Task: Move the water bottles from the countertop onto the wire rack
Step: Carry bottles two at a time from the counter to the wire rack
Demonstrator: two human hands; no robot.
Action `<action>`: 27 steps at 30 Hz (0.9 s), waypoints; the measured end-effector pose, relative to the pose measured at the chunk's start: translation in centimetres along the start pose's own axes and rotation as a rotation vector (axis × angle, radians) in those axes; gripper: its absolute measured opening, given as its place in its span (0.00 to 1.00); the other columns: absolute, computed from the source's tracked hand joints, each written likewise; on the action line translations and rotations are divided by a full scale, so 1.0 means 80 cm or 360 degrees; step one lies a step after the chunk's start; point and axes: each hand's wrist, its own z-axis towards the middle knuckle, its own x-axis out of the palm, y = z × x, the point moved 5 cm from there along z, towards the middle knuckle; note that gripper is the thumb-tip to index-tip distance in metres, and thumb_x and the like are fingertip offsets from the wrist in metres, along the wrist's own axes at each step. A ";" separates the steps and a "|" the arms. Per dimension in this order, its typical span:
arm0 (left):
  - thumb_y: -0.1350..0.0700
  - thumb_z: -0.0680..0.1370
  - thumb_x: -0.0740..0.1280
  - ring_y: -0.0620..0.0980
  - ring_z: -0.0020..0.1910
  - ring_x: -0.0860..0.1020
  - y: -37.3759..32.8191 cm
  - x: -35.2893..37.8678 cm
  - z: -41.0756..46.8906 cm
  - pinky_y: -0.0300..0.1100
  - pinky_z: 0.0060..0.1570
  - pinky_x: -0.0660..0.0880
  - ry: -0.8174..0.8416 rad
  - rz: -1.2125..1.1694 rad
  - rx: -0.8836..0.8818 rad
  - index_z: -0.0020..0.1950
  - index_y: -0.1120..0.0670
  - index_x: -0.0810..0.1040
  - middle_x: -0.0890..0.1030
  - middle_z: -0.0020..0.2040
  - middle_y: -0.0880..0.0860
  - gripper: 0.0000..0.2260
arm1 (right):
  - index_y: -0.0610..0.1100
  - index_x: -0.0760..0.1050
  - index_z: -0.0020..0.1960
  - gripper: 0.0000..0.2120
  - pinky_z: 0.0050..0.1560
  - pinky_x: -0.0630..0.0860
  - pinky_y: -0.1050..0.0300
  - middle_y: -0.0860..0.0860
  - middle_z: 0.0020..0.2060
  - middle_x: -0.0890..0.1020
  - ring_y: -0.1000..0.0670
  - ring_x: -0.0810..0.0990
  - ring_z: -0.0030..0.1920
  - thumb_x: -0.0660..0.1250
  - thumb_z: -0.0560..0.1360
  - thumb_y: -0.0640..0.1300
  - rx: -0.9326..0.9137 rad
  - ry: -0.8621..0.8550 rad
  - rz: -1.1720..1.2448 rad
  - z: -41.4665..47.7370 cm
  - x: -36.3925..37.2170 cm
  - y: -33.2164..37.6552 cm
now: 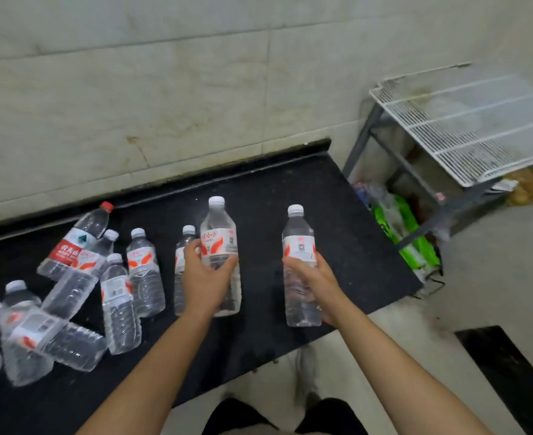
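As each hand already has a load, key relation: white wire rack (466,127) on its grey metal frame lies to the right of & beyond both hands, past the end of the black speckled countertop (290,183); R hand is the nearer one.
L hand (205,277): fingers & thumb wrapped round mid-body of a clear plastic water bottle (219,233) w/ white cap & red-white label.
R hand (314,277): grasping the second clear white-capped bottle (299,243) the same way, at approx mid-height.
Long axes: both held bottles upright, caps up, leaning only slightly.
Held bottles' position: over the countertop's right half, well apart from the rack; can't tell if bases rest on the top or are lifted clear.
Left behind: cluster of similar clear bottles left of L hand, some standing, some tipped; one red-capped bottle (77,243) leaning near the wall; one small bottle (186,237) just behind L hand's fingers.
Step (judged): carry phase, nothing on the rack yet.
Next move (judged): swing right; R bottle goes first, L arm has farther to reach.
Risk (judged): bases may wobble on the wires, so set down straight.
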 end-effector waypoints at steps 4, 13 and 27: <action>0.55 0.71 0.78 0.49 0.55 0.79 -0.049 0.033 -0.024 0.45 0.56 0.75 0.0030 -0.0048 0.0153 0.71 0.52 0.67 0.78 0.59 0.50 0.32 | 0.45 0.69 0.67 0.38 0.41 0.82 0.52 0.45 0.53 0.82 0.48 0.85 0.45 0.85 0.63 0.49 -0.0065 -0.0091 0.0250 -0.033 -0.049 0.017; 0.55 0.70 0.80 0.48 0.61 0.78 -0.158 0.149 -0.143 0.44 0.61 0.73 0.0053 -0.0065 0.0406 0.75 0.53 0.67 0.78 0.65 0.50 0.37 | 0.46 0.71 0.62 0.30 0.56 0.82 0.45 0.45 0.55 0.83 0.46 0.85 0.52 0.81 0.66 0.37 -0.0552 -0.0357 -0.0023 -0.077 -0.249 0.071; 0.46 0.60 0.78 0.48 0.50 0.83 -0.336 0.433 -0.245 0.53 0.53 0.81 0.0201 -0.0094 0.0655 0.55 0.44 0.80 0.82 0.54 0.51 0.24 | 0.50 0.73 0.56 0.28 0.44 0.77 0.58 0.57 0.46 0.82 0.58 0.81 0.45 0.83 0.63 0.52 -0.0841 -0.0668 -0.0243 -0.069 -0.584 0.181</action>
